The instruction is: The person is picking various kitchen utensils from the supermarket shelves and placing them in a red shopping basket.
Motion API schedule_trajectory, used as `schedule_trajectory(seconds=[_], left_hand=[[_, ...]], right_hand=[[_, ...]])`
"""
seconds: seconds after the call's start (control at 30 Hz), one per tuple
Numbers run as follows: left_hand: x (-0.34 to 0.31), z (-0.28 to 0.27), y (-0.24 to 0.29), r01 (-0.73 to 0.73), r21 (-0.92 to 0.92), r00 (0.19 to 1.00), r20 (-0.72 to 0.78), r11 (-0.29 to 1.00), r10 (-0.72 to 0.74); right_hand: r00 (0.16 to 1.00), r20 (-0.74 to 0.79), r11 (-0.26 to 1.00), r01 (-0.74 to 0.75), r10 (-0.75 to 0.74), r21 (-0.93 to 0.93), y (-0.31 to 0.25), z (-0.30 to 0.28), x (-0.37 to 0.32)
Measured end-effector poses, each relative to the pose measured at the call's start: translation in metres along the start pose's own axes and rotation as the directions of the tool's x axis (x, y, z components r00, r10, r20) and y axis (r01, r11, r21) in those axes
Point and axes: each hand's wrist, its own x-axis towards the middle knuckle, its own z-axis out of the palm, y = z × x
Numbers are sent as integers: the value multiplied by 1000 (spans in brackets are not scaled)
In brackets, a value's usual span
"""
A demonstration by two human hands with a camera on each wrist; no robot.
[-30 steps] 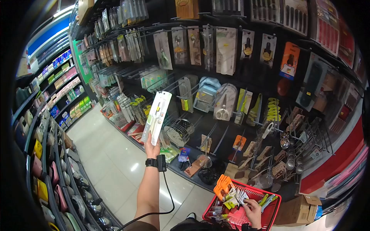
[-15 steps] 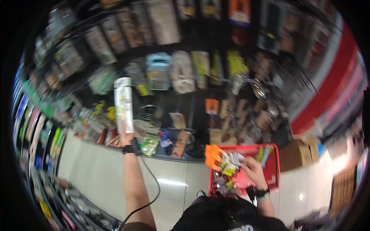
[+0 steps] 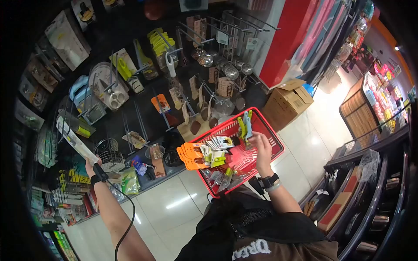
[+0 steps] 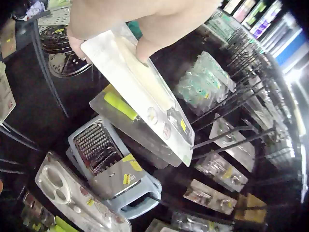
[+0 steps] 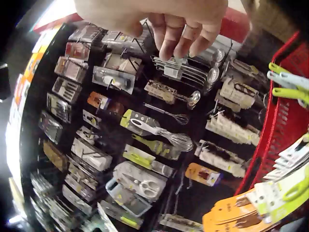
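My left hand (image 3: pixel 90 167) grips the lower end of a long white carded pack (image 3: pixel 73 138), held up in front of the black display wall. In the left wrist view, the pack (image 4: pixel 140 84) shows a cream handle under clear plastic, with the thumb and fingers around its edges. My right hand (image 3: pixel 262 150) hovers over the right side of a red shopping basket (image 3: pixel 274 130), its fingers loosely bent and nothing in them. Inside the basket lie orange carded packs (image 3: pixel 192 155), white cards (image 3: pixel 220 142) and green- and blue-handled utensils (image 3: pixel 244 126).
Hooks around the pack carry a blue grater (image 4: pixel 99 145), carded scissors (image 4: pixel 55 183) and green packs (image 4: pixel 205 82). Whisks, ladles (image 3: pixel 204 58) and other utensils hang behind the basket. A cardboard box (image 3: pixel 287 104) sits right of it; a shelf rack (image 3: pixel 348 209) stands at lower right.
The view has swung to the right, so the pack and left hand now sit further left in it. My right hand has come away from the white cards in the basket.
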Motion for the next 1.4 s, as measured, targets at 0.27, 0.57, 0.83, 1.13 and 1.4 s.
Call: schedule_trajectory(seconds=[0.27, 0.57, 0.83, 1.13, 1.4], left_hand=[[-3, 7, -10, 99, -130, 995, 19, 987, -98], [5, -2, -7, 285, -14, 957, 57, 958, -284], [-190, 55, -150, -229, 775, 857, 447, 589, -256], [-346, -16, -376, -947, 315, 137, 555, 55, -821], [-367, -39, -419, -953, 262, 269, 503, -151, -821]], right_hand=[[894, 418, 735, 392, -162, -553, 16, -16, -19], [893, 447, 736, 340, -57, -585, 50, -20, -19], [744, 558, 793, 565, -368, -230, -23, 1, -8], [577, 788, 514, 753, -216, -410, 1, -14, 11], [622, 777, 592, 663, -95, -459, 18, -52, 16]])
